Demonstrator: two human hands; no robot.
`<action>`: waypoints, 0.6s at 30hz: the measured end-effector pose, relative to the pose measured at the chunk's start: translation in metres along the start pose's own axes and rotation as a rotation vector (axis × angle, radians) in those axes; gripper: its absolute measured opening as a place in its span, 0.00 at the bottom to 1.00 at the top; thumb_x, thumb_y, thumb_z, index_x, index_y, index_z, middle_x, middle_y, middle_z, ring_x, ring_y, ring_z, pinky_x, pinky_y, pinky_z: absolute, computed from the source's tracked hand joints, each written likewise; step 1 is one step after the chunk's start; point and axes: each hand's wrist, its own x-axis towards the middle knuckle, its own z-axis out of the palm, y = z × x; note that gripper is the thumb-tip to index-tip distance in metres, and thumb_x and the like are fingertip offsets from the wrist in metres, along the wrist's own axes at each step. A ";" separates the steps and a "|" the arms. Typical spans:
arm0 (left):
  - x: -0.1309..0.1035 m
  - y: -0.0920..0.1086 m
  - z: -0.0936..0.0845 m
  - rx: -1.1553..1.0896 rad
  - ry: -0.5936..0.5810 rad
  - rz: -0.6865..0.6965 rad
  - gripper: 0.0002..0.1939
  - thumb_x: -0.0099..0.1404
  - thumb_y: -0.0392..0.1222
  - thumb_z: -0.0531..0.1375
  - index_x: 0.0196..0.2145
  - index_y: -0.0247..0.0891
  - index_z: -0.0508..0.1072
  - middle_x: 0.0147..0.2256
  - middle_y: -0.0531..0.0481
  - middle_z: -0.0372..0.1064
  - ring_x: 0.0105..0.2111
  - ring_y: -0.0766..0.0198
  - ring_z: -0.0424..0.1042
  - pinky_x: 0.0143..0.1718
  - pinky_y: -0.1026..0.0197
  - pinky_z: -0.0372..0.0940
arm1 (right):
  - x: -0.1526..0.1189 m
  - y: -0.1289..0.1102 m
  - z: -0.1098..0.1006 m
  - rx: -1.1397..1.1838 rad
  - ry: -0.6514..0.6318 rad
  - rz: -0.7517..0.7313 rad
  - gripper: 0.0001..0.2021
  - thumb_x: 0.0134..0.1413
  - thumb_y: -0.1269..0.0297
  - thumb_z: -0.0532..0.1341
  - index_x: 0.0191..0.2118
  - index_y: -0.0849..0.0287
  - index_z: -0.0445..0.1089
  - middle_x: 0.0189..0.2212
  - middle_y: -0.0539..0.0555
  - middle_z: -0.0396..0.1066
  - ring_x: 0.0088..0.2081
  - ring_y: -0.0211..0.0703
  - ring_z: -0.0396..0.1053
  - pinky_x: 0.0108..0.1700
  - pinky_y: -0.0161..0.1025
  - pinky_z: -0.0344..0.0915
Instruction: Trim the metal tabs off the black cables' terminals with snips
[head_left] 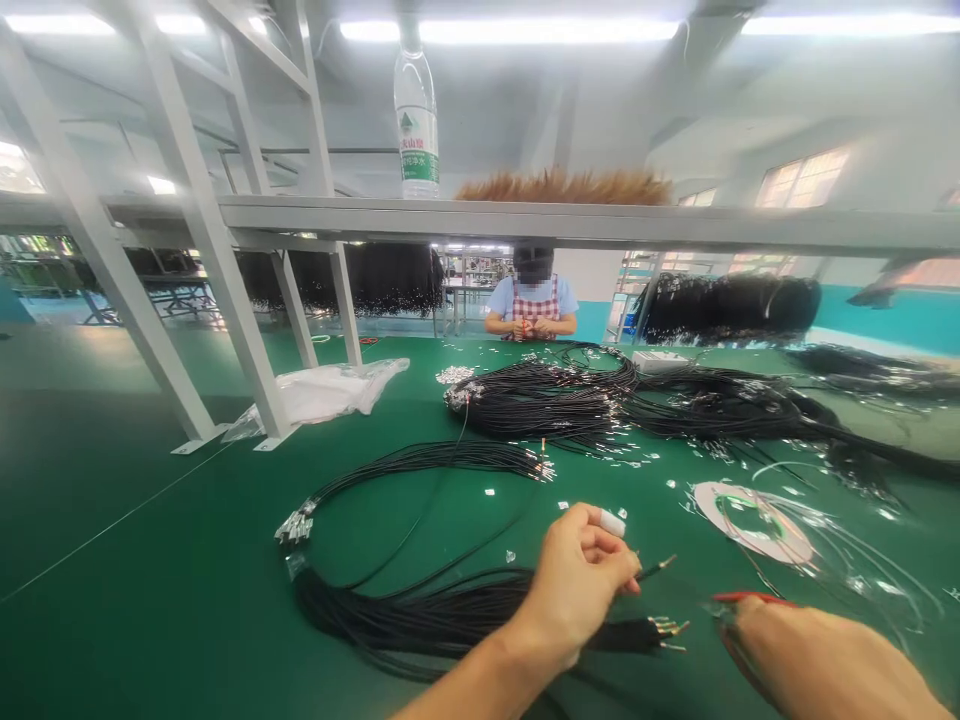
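Observation:
My left hand (581, 580) pinches a thin black cable (657, 567) near its end, which points right. A white cover wraps one fingertip of that hand. Lower right, my right hand (821, 650) is closed round red-handled cutters (754, 598); their jaws are blurred and apart from the cable end. Below my left hand runs a bundle of black cables (420, 620), with bare coloured and silvery wire ends at its right. The bundle curves left to a cluster of metal connectors (296, 525), where more black cables (420, 458) bend back to the right.
A large heap of black cables (540, 405) lies farther back, with small clear scraps around. At right sits a white disc (750, 522) with pale strands. A plastic bag (322, 392) lies by the rack posts. A bottle (416, 130) stands on the shelf; a co-worker (532, 300) sits opposite.

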 end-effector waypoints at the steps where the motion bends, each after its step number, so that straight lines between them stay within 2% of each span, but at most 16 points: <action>1: 0.003 0.003 -0.005 0.060 0.039 0.038 0.09 0.53 0.32 0.58 0.34 0.36 0.65 0.24 0.57 0.64 0.22 0.69 0.65 0.28 0.65 0.60 | 0.002 0.007 0.001 0.061 -0.040 0.081 0.15 0.42 0.83 0.56 0.19 0.53 0.68 0.12 0.51 0.68 0.14 0.48 0.68 0.18 0.39 0.41; 3: 0.010 0.006 -0.019 0.313 0.150 0.140 0.04 0.60 0.39 0.56 0.32 0.37 0.66 0.21 0.57 0.62 0.21 0.68 0.63 0.28 0.63 0.59 | 0.012 0.020 -0.003 0.145 -0.105 0.246 0.13 0.51 0.72 0.57 0.19 0.51 0.68 0.18 0.55 0.72 0.19 0.50 0.70 0.20 0.39 0.44; 4: 0.013 0.006 -0.027 0.505 0.199 0.187 0.07 0.62 0.42 0.54 0.31 0.38 0.67 0.20 0.56 0.61 0.22 0.67 0.62 0.29 0.62 0.58 | 0.019 0.025 -0.007 0.163 -0.149 0.389 0.15 0.52 0.64 0.58 0.16 0.52 0.66 0.17 0.57 0.72 0.20 0.53 0.70 0.20 0.40 0.44; 6: 0.019 -0.001 -0.040 0.863 0.251 0.240 0.10 0.64 0.43 0.52 0.28 0.38 0.68 0.24 0.52 0.64 0.27 0.63 0.64 0.34 0.60 0.57 | 0.037 0.031 -0.012 0.328 -0.077 0.535 0.18 0.52 0.53 0.56 0.16 0.52 0.65 0.17 0.57 0.71 0.21 0.54 0.68 0.21 0.41 0.47; 7: 0.021 -0.006 -0.045 0.984 0.229 0.243 0.07 0.63 0.40 0.53 0.29 0.38 0.68 0.28 0.50 0.66 0.31 0.62 0.64 0.36 0.59 0.56 | 0.046 0.033 -0.012 0.490 -0.066 0.618 0.20 0.51 0.50 0.57 0.13 0.52 0.62 0.13 0.55 0.67 0.18 0.51 0.64 0.22 0.41 0.48; 9: 0.023 -0.019 -0.050 1.064 0.155 0.225 0.03 0.57 0.33 0.57 0.31 0.37 0.69 0.33 0.48 0.67 0.35 0.59 0.64 0.38 0.59 0.56 | 0.061 0.032 -0.008 0.767 -0.034 0.710 0.24 0.49 0.46 0.56 0.11 0.53 0.58 0.09 0.52 0.62 0.15 0.45 0.59 0.22 0.41 0.51; 12: 0.024 -0.037 -0.050 1.084 0.072 0.200 0.11 0.52 0.26 0.57 0.33 0.37 0.69 0.34 0.48 0.68 0.37 0.59 0.64 0.41 0.58 0.56 | 0.077 0.021 0.007 1.024 -0.008 0.764 0.22 0.49 0.44 0.56 0.16 0.55 0.63 0.11 0.50 0.66 0.14 0.41 0.61 0.22 0.39 0.55; 15: 0.026 -0.047 -0.048 1.073 0.062 0.170 0.15 0.52 0.24 0.54 0.37 0.36 0.69 0.31 0.48 0.67 0.36 0.59 0.64 0.41 0.57 0.57 | 0.085 0.005 0.022 1.252 0.023 0.810 0.20 0.47 0.43 0.57 0.20 0.56 0.64 0.13 0.49 0.67 0.13 0.38 0.61 0.20 0.37 0.56; 18: 0.030 -0.046 -0.049 1.006 0.086 0.136 0.15 0.55 0.25 0.52 0.39 0.35 0.68 0.31 0.49 0.66 0.34 0.60 0.65 0.39 0.58 0.58 | 0.086 -0.007 0.031 1.427 0.054 0.849 0.21 0.46 0.42 0.57 0.23 0.57 0.66 0.13 0.49 0.66 0.13 0.37 0.60 0.19 0.36 0.56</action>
